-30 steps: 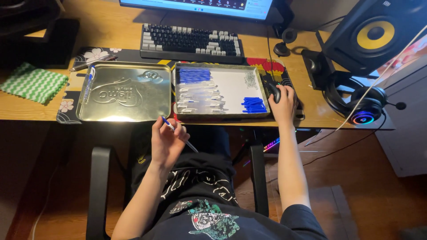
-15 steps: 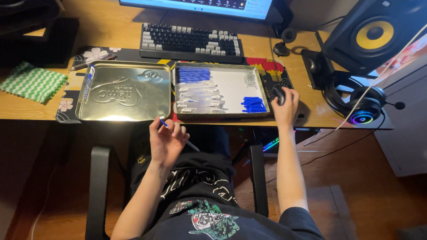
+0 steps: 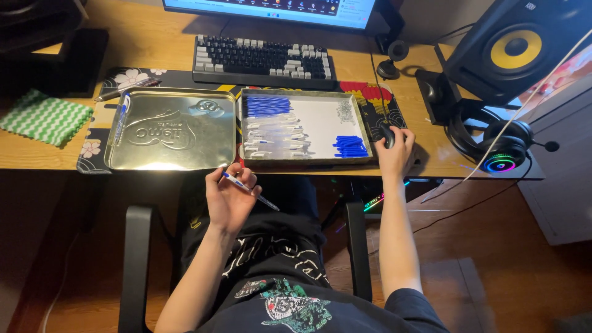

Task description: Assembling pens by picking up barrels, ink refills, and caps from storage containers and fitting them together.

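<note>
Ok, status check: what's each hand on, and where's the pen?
Left hand holds a pen below the desk edge. Right hand rests on the mouse. Pen parts sit in the tray; nothing between hand and tray.

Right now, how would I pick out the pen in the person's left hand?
Start at the wooden desk and find the empty silver tray on its left. Just below the tray's front edge, over the lap, the left hand holds the pen: a slim clear barrel with a blue end, the only pen off the desk.
</note>
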